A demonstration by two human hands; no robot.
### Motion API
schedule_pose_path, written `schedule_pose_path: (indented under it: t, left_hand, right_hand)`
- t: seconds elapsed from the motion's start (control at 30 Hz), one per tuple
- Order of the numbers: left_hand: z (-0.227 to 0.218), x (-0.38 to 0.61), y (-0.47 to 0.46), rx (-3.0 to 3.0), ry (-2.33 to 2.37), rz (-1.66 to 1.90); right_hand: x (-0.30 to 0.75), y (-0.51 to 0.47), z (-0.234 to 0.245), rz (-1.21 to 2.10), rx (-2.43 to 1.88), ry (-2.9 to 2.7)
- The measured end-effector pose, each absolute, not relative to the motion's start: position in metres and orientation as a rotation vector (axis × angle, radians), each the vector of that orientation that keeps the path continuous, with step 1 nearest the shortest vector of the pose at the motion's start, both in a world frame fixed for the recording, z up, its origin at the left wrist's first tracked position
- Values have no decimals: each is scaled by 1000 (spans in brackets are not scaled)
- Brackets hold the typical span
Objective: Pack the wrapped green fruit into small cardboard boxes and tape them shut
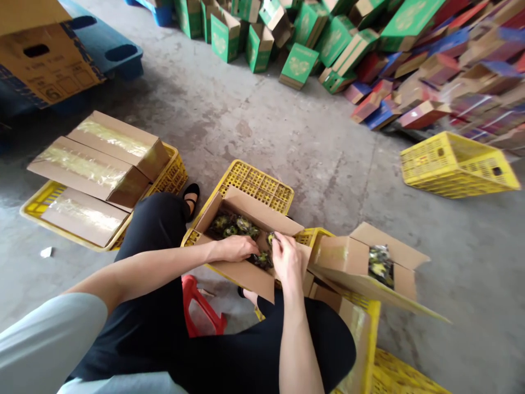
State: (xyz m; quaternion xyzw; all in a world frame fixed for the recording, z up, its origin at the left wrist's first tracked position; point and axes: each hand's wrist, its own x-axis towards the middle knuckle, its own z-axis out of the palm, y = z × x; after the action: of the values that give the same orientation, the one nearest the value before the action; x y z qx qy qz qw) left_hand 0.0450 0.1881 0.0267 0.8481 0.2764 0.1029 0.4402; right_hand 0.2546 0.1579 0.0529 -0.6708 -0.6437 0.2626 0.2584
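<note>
An open cardboard box [246, 273] stands in front of me on an upturned yellow crate [258, 186], its flaps spread. Inside lie several small dark packets [229, 224] in shiny clear wrapping, with green and yellow showing; their exact kind is unclear. My left hand [235, 248] reaches in over the near side, fingers bent together at a lower packet [262, 260]; its fingertips are partly hidden. At the box's right end, my right hand [287, 254] pinches a wrapped green packet [270, 238] between thumb and fingers.
Another open box [348, 254] with wrapped packets sits on yellow crates at right. Taped boxes [98, 169] fill a crate on my left. A red stool [200, 309] is between my legs. Green cartons [299, 65] and a yellow crate [455, 167] lie beyond.
</note>
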Motion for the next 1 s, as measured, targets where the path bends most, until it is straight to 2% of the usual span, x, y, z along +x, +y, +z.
schedule_pose_path:
  t: [0.17,0.37,0.47,0.6,0.83,1.0]
  left_hand:
    - [24,51,189,2157,780,174]
    - [26,51,188,2089,920,273]
    - [29,49,188,2100,953,209]
    - [34,45,190,2151,970,116]
    - [36,42,192,2130,979,142]
    - [32,38,198,1984,985,267]
  right_hand:
    - [248,155,37,823,-1846,-1987]
    - [259,156,59,823,-1762,-2128]
    - [257,151,66,995,-1746,-2342]
    - [247,144,61,950,-1792,-2531]
    - [242,152,60,811,-1858,-2498]
    - [264,156,72,1006,-1934,-2176]
